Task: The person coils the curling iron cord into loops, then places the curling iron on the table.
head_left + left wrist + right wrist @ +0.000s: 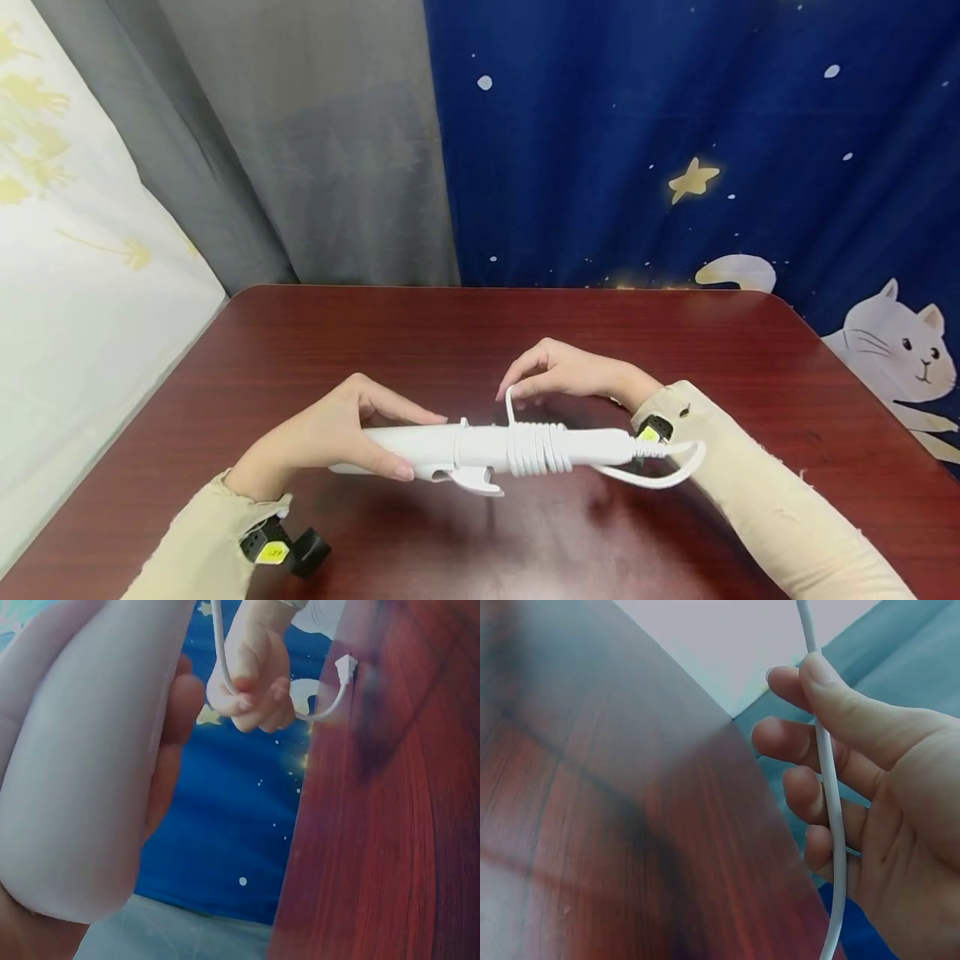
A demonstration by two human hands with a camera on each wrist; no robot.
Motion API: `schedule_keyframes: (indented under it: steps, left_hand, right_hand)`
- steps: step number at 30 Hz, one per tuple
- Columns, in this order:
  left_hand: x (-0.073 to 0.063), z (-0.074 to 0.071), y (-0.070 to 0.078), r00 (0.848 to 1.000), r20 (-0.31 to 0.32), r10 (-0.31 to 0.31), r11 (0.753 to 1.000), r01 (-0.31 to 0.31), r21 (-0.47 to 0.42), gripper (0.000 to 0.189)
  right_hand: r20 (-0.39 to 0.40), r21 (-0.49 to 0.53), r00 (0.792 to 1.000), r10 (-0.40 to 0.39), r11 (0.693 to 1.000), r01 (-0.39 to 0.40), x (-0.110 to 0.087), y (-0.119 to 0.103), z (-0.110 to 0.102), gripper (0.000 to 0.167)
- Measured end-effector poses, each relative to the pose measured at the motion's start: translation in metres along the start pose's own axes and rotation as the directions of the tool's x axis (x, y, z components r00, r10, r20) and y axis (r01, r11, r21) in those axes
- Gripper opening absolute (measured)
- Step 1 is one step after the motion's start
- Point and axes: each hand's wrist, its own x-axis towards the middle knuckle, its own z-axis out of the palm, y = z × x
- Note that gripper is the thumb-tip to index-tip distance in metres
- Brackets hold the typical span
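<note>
A white hair curling iron [480,446] is held level above the table, its thumb lever [474,481] pointing down. My left hand [348,429] grips its thick end, thumb on the near side and fingers on the far side. The cord [540,450] is wound in several turns round the narrower part, and a loop hangs out at the right end. My right hand [562,371] pinches the cord between thumb and forefinger, just beyond the coils. In the right wrist view the cord [829,780] runs down across the curled fingers. Its plug [346,669] dangles past that hand in the left wrist view.
A dark red wooden table [360,333] lies under both hands. Behind it hang a grey curtain [315,150] and a blue curtain [570,150] with stars and a cat. White patterned cloth [82,275] borders the left side. Each wrist wears a small black camera.
</note>
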Motion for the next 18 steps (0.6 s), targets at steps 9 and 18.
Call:
schedule_keyframes:
  steps: [9,18]
  left_hand:
    - [0.001,-0.004,-0.009,0.989,0.138,-0.051,0.998,0.056,-0.037,0.043]
    - [0.002,-0.01,-0.017,0.982,0.124,-0.142,0.99,0.139,0.028,0.04]
  right_hand:
    - [-0.006,-0.106,0.999,-0.043,0.993,0.042,0.004,-0.022,-0.004,0.009]
    - [-0.006,-0.148,1.0,0.008,0.989,-0.009,-0.006,-0.043,-0.011,0.008]
